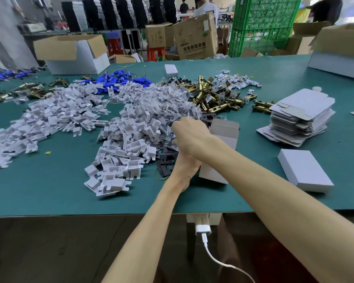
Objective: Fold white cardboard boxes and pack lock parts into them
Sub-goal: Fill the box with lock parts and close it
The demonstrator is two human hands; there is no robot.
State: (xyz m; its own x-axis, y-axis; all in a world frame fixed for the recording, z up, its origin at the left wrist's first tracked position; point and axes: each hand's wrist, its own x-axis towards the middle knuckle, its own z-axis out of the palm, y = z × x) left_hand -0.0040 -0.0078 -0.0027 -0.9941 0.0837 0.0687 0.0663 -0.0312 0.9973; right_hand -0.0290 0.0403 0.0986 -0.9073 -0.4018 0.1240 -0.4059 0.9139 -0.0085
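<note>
Fingers of my right hand [189,130] are curled, knuckles toward me, at the near edge of the heap of clear bagged parts [172,105]. Whether they have a bag pinched I cannot tell, since their tips are hidden behind the hand. The white box [223,137] stands just to the right of those fingers, its long axis running away from me and its open mouth at the far end, level with my knuckles. My left hand [185,165] passes under the right forearm toward the box's near end, its fingers hidden, so I cannot tell its grip. I judge the next move is a short carry rightward into that mouth, and the right hand is nearer.
</note>
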